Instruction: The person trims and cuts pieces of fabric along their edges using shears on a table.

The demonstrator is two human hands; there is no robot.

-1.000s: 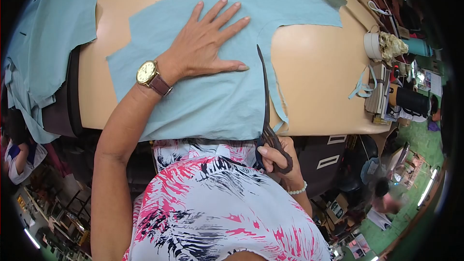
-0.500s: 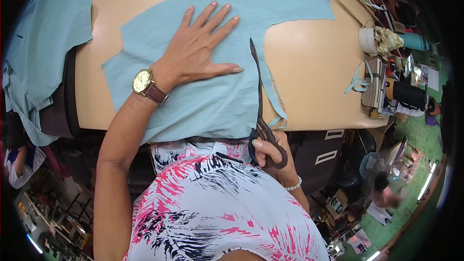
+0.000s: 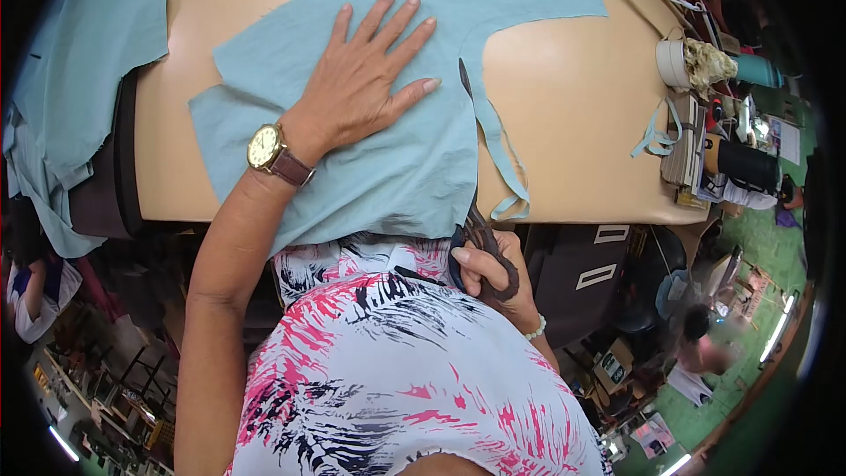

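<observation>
My left hand, a watch on its wrist, lies flat with fingers spread on a light blue cloth. In my right hand, at the table's front edge, are dark scissors. Their handles are wrapped by my fingers. One blade tip shows on top of the cloth, near its curved inner edge; much of the blades is hidden by the cloth. A narrow cut strip of the same cloth hangs off beside the blades, its lower end curled on the table.
More blue cloth drapes over the tan table at the left. At the right edge are a white roll, a stack of books, a blue strip and a dark cylinder. A person is at the lower right.
The cloth and my left hand have shifted slightly up and left in view. The scissors' blades, earlier visible along most of their length, are now mostly under cloth, and the cut strip stands farther from the cloth.
</observation>
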